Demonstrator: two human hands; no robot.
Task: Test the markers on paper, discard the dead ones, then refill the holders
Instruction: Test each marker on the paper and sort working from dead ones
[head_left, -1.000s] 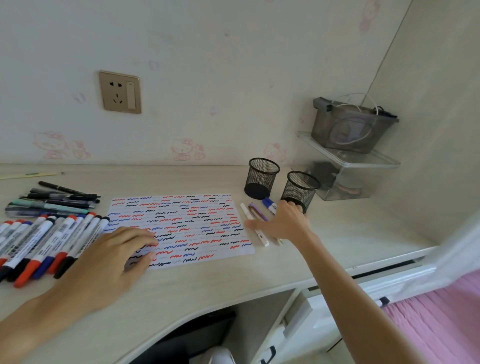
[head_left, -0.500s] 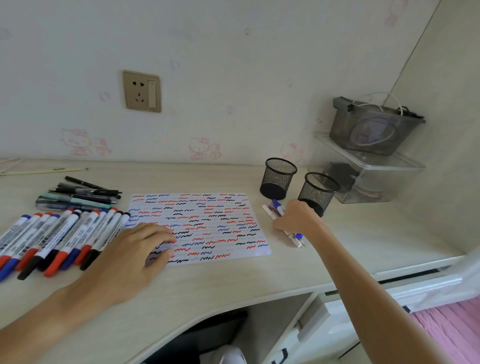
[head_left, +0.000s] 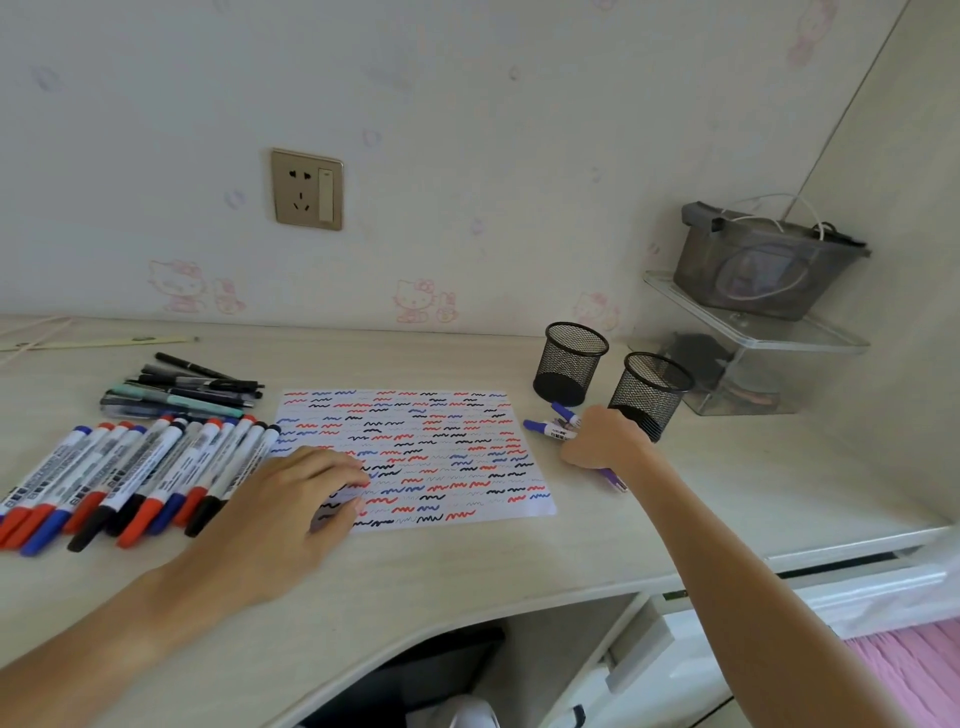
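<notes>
Right hand (head_left: 602, 439) fisted round markers (head_left: 553, 427) beside the paper (head_left: 431, 447); left hand (head_left: 291, 499) flat, fingers relaxed, on it.

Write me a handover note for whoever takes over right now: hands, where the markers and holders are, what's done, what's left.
Right hand: grip closed round a small bunch of markers beside the nearer mesh holder.
Left hand: resting flat on the test paper, holding nothing.
Done: paper is covered in red, blue and black squiggles, so testing looks finished.
Positions: row of whiteboard markers lies left of the paper, a pile of pens behind it. The farther holder looks empty as far as can be seen.
Left: deal with the held bunch, then refill both holders.
</notes>
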